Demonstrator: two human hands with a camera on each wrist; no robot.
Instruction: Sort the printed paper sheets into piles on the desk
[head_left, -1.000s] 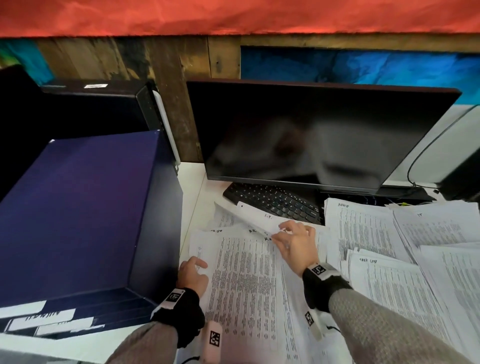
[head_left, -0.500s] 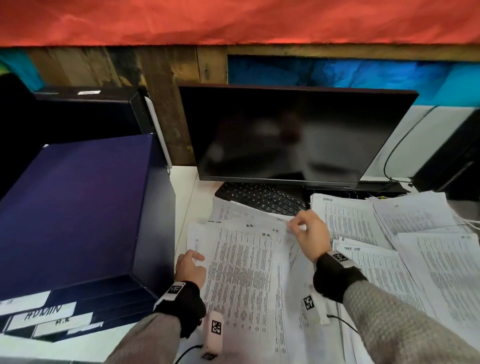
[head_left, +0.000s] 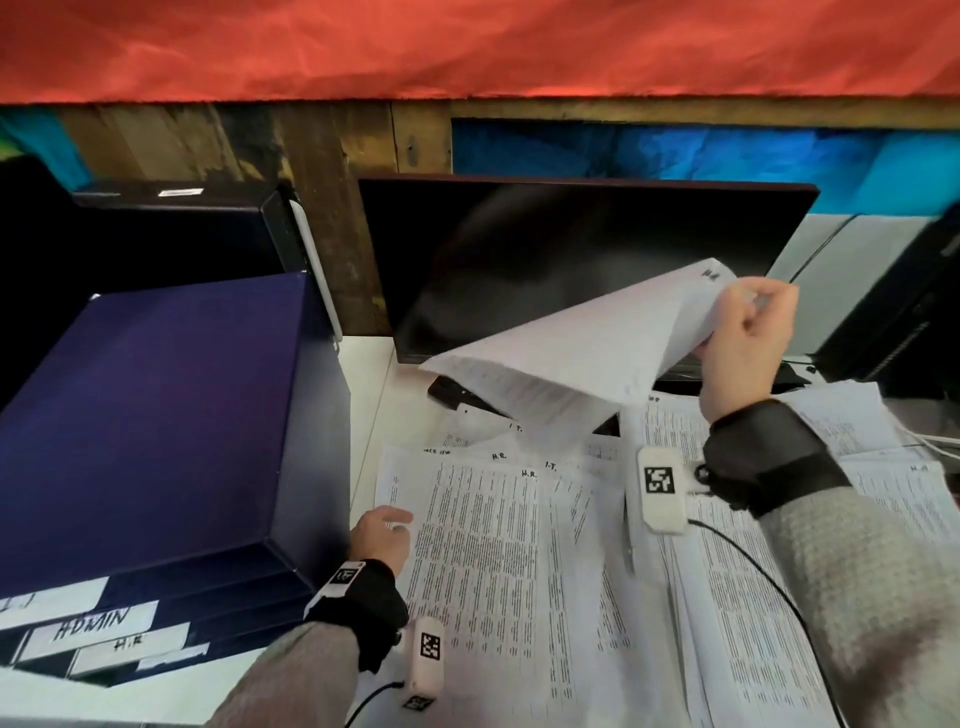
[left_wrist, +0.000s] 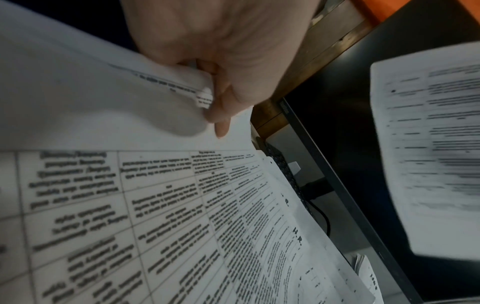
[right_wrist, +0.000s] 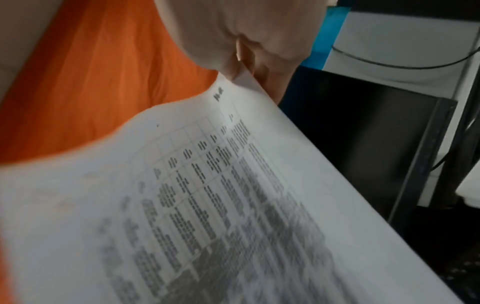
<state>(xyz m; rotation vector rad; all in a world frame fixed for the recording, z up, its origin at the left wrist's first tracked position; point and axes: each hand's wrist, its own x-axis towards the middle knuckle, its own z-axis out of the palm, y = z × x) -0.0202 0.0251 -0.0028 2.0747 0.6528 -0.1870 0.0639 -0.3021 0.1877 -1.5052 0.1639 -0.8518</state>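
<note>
The lifted sheet (head_left: 587, 358) is hanging in the air in front of the dark monitor (head_left: 545, 244), above the keyboard (head_left: 452, 392), with its upper right corner sitting between the thumb and curled fingers of the right hand (head_left: 743, 338). In the right wrist view that hand (right_wrist: 241, 37) is pinching the corner right at the paper's edge, and the rest of the sheet (right_wrist: 182, 205) is sloping away below the fingers. The left hand (head_left: 382, 538) is lying at the left edge of the front pile (head_left: 478, 561), beside the dark blue box (head_left: 156, 431). In the left wrist view its curled fingers (left_wrist: 221, 98) are gripping a bent-up edge of a sheet in that pile (left_wrist: 155, 205).

Half a second ago the right hand was low, at the far edge of the spread papers near the keyboard, with the sheet still lying among them. Now the hand is standing well higher and further right, and the sheet is off the desk (head_left: 363, 374). The left hand is keeping its place by the box.

The lifted sheet is white, bowed into a curve, and printed with a table of small dark text in ruled columns. A short handwritten mark is sitting by the pinched corner, too blurred to read. Sheets in the front pile are bearing "H.R." and "I.T." at their top edges. More printed sheets are lying in the right piles (head_left: 727, 597) under the right forearm.
</note>
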